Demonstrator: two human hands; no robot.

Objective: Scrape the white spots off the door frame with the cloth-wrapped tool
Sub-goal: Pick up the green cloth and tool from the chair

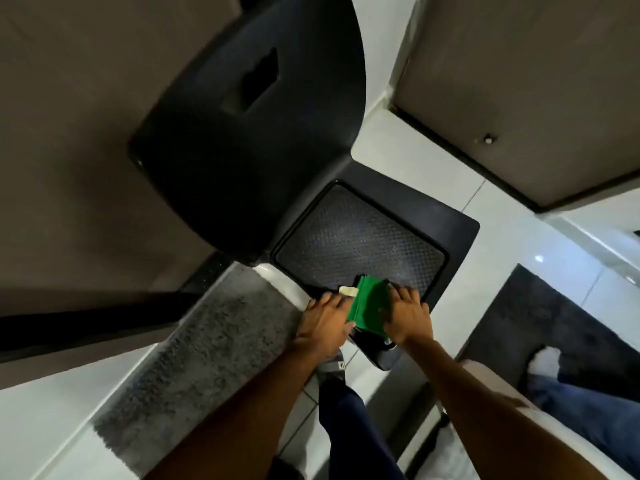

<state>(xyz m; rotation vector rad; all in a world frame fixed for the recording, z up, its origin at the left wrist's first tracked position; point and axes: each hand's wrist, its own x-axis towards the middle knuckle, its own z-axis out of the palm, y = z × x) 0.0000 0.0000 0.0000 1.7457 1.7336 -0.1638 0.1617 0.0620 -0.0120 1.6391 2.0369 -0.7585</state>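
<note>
A green cloth point(367, 306) lies folded on the front edge of a black plastic chair's seat point(360, 237). A pale, cream-coloured tool end point(348, 291) sticks out from under the cloth's left side. My left hand point(325, 322) rests at the cloth's left edge, fingers on the tool and cloth. On the cloth's right side my right hand point(407, 315) presses down with fingers spread. The dark door frame point(460, 147) runs along the bottom of a brown door point(519, 81) at the upper right. No white spots are readable from here.
The chair's tall black backrest point(249, 126) rises toward me. A grey shaggy mat point(194, 348) lies left of the chair on white floor tiles. A darker rug point(540, 317) lies at the right, with another person's blue-jeaned leg and white sock point(543, 358). My own leg point(349, 420) is below.
</note>
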